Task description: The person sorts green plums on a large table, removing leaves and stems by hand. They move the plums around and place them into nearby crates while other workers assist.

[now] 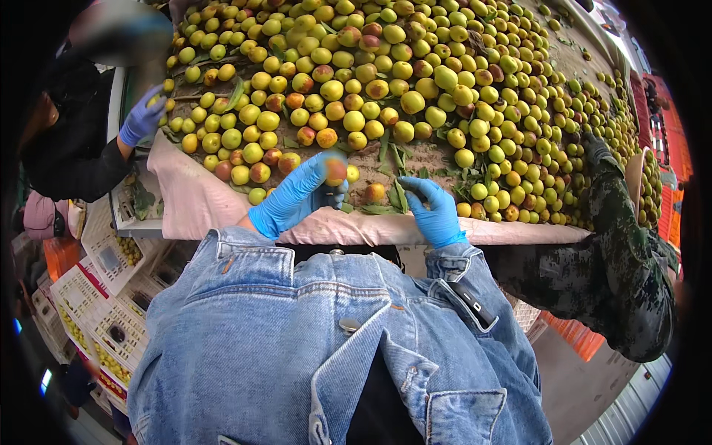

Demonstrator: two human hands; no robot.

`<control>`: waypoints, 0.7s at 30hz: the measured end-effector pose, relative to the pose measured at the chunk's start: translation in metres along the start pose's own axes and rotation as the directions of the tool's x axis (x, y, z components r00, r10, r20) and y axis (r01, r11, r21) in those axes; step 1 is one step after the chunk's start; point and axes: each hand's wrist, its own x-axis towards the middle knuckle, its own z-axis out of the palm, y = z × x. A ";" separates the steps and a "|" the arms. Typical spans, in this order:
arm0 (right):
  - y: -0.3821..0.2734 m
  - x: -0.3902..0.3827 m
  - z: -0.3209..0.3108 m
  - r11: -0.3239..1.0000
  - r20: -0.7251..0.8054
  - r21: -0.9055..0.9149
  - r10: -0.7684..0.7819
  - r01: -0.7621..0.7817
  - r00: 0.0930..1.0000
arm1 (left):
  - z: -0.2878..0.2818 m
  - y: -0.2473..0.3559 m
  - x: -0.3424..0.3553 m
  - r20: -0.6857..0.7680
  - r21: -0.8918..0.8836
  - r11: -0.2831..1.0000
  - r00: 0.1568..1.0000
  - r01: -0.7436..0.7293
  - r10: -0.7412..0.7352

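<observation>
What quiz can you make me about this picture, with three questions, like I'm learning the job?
1. Which of the person's own hands is holding up a reddish fruit?
A) the left hand
B) the right hand
C) neither

2. True or false: the person's right hand is bare.

3. Fill in the colour: the cloth in front of the fruit pile is ____.

Key:
1. A. The left hand's fingers have it.
2. False. It wears a blue glove.
3. Pink.
</observation>
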 end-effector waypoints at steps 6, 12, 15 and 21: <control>0.025 -0.013 -0.004 0.986 -0.019 -0.159 -0.041 0.037 0.999 | -0.063 0.020 -0.072 -0.272 -0.195 0.980 0.962 -0.043 -0.012; 0.028 -0.014 0.000 0.993 0.005 -0.117 0.010 -0.010 1.000 | -0.210 0.081 -0.281 -0.809 0.152 0.227 0.011 -0.962 0.587; 0.027 -0.013 -0.004 0.989 0.002 -0.144 -0.021 0.021 1.000 | -0.244 0.098 -0.357 -0.807 0.260 0.205 -0.096 -0.944 0.582; 0.023 -0.023 -0.019 0.899 -0.040 -0.426 -0.134 0.105 0.990 | -0.165 0.099 -0.223 -0.708 0.379 0.563 0.162 -0.735 0.687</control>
